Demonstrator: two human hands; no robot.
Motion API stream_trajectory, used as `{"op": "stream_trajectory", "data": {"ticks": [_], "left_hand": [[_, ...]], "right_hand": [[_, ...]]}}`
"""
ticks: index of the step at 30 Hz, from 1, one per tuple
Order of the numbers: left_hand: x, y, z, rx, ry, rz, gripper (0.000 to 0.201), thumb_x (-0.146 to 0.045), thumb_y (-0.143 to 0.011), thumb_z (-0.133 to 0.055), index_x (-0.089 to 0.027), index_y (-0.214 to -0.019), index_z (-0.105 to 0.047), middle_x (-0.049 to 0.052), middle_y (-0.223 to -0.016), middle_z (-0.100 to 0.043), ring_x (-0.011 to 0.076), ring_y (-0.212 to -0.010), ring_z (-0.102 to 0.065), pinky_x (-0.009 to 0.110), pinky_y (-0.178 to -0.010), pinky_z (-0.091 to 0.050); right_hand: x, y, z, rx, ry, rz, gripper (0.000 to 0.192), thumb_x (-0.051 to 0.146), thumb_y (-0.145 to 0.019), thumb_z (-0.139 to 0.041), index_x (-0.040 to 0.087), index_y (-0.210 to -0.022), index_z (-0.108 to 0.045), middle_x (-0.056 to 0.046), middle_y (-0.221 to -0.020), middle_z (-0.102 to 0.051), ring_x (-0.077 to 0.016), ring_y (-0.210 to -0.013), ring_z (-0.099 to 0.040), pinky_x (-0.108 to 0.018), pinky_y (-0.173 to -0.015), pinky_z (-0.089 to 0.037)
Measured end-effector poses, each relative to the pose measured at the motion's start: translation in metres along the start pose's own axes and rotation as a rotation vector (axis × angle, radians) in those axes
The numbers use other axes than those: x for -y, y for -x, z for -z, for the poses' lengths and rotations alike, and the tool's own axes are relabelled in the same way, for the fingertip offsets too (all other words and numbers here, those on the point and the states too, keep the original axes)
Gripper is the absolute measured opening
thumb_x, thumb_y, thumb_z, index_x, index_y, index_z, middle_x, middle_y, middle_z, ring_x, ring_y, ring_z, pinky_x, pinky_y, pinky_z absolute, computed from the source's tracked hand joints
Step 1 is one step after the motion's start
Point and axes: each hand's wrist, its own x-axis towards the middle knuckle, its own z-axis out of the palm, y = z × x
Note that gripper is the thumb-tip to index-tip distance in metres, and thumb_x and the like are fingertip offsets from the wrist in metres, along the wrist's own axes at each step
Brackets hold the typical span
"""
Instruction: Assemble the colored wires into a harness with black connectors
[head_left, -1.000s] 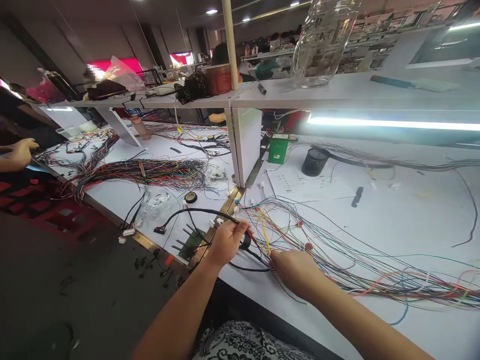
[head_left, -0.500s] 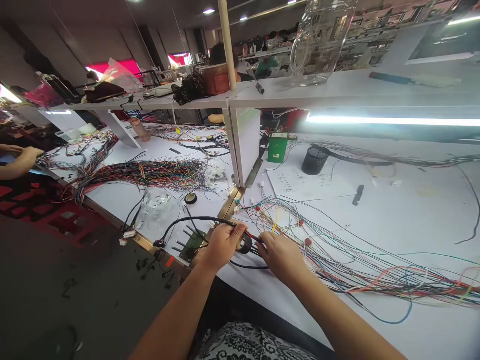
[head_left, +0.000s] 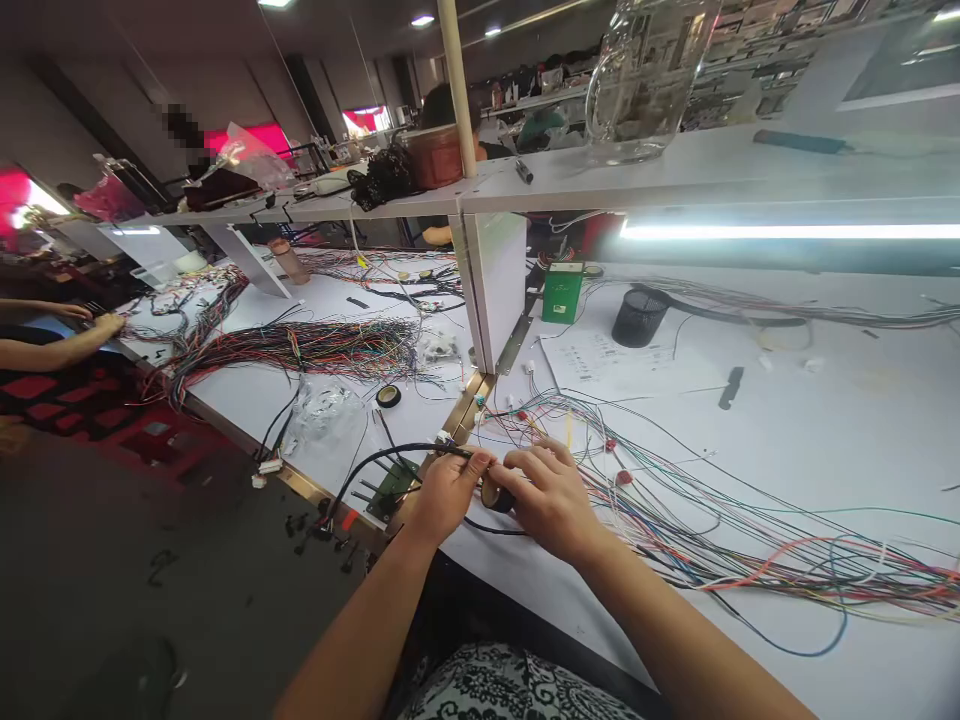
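A black-sleeved wire harness curves up from the bench edge into my left hand, which is closed with the thumb pressing on top. My right hand is close on the right, its bent fingers at the harness by my left thumb; their undersides are hidden. Between the hands, just under the right fingers, is a roll of black tape. Whether the right fingers also grip the roll is not visible. A green board with dark posts lies beyond my left hand.
Loose coloured wires spread over the right bench. A thick wire bundle, a clear plastic bag and another tape roll lie left. A mesh cup and green box stand behind. A co-worker's arms appear far left.
My right hand has shifted its fingers left along the harness, up to my left thumb. The harness's connector end has dropped toward the bench edge. The view has turned slightly.
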Motion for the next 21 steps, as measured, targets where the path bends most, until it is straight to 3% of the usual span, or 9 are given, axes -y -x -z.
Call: {"op": "stream_trajectory", "data": {"ticks": [4, 6, 8, 10, 12, 15, 18, 21], "left_hand": [[0.007, 0.007, 0.004, 0.002, 0.116, 0.052, 0.038, -0.046, -0.093, -0.045, -0.018, -0.098, -0.071, 0.004, -0.075, -0.068, 0.0177, -0.071, -0.063, 0.029, -0.068, -0.049], [0.008, 0.009, 0.007, 0.060, 0.147, 0.011, 0.036, -0.043, -0.094, -0.044, -0.018, -0.096, -0.070, 0.004, -0.078, -0.068, 0.0176, -0.073, -0.064, 0.030, -0.071, -0.050], [0.006, 0.008, 0.010, 0.120, 0.136, -0.127, 0.031, -0.039, -0.094, -0.046, -0.018, -0.094, -0.069, 0.006, -0.085, -0.068, 0.0186, -0.080, -0.065, 0.032, -0.078, -0.050], [0.000, 0.004, 0.012, 0.168, 0.114, -0.291, 0.028, -0.036, -0.094, -0.046, -0.019, -0.092, -0.068, 0.008, -0.097, -0.067, 0.0210, -0.093, -0.063, 0.035, -0.087, -0.048], [-0.006, -0.001, 0.011, 0.208, 0.094, -0.393, 0.027, -0.035, -0.095, -0.044, -0.020, -0.093, -0.067, 0.010, -0.104, -0.066, 0.0226, -0.102, -0.061, 0.038, -0.094, -0.045], [-0.011, -0.007, 0.008, 0.191, 0.078, -0.398, 0.030, -0.037, -0.097, -0.038, -0.020, -0.097, -0.064, 0.011, -0.100, -0.066, 0.0216, -0.097, -0.063, 0.037, -0.089, -0.048], [-0.010, -0.010, 0.001, 0.070, 0.081, -0.324, 0.031, -0.039, -0.097, -0.037, -0.019, -0.095, -0.060, 0.008, -0.091, -0.064, 0.0165, -0.075, -0.065, 0.030, -0.072, -0.052], [-0.008, -0.012, -0.006, -0.046, 0.119, -0.256, 0.031, -0.042, -0.096, -0.039, -0.018, -0.092, -0.057, 0.005, -0.091, -0.061, 0.0108, -0.060, -0.062, 0.025, -0.061, -0.051]], "right_hand": [[-0.015, 0.006, 0.008, -0.016, -0.159, -0.260, 0.037, 0.004, -0.078, -0.041, 0.024, -0.107, -0.053, -0.001, -0.097, -0.069, -0.0177, -0.093, -0.062, -0.048, -0.108, -0.022], [-0.027, 0.002, 0.010, 0.159, -0.218, -0.455, 0.034, 0.011, -0.083, -0.040, 0.023, -0.111, -0.055, -0.002, -0.092, -0.069, -0.0187, -0.088, -0.062, -0.046, -0.101, -0.032], [-0.039, -0.007, 0.008, 0.422, -0.292, -0.560, 0.032, 0.022, -0.087, -0.044, 0.024, -0.116, -0.058, -0.001, -0.083, -0.068, -0.0181, -0.078, -0.061, -0.036, -0.083, -0.042], [-0.047, -0.020, 0.004, 0.601, -0.353, -0.552, 0.031, 0.033, -0.084, -0.054, 0.025, -0.113, -0.063, 0.001, -0.073, -0.066, -0.0161, -0.067, -0.059, -0.028, -0.067, -0.041], [-0.051, -0.030, 0.001, 0.637, -0.373, -0.511, 0.028, 0.036, -0.078, -0.062, 0.025, -0.103, -0.068, 0.002, -0.069, -0.065, -0.0150, -0.064, -0.058, -0.026, -0.062, -0.039], [-0.049, -0.031, 0.007, 0.569, -0.362, -0.493, 0.034, 0.032, -0.079, -0.061, 0.025, -0.112, -0.064, 0.000, -0.083, -0.068, -0.0181, -0.079, -0.061, -0.032, -0.078, -0.041], [-0.040, -0.015, 0.022, 0.288, -0.362, -0.419, 0.041, 0.021, -0.081, -0.051, 0.026, -0.122, -0.053, -0.003, -0.105, -0.066, -0.0207, -0.102, -0.058, -0.045, -0.099, -0.034], [-0.026, 0.003, 0.032, 0.083, -0.313, -0.202, 0.046, 0.011, -0.076, -0.048, 0.025, -0.120, -0.051, -0.006, -0.114, -0.061, -0.0210, -0.109, -0.055, -0.049, -0.107, -0.026]]}}
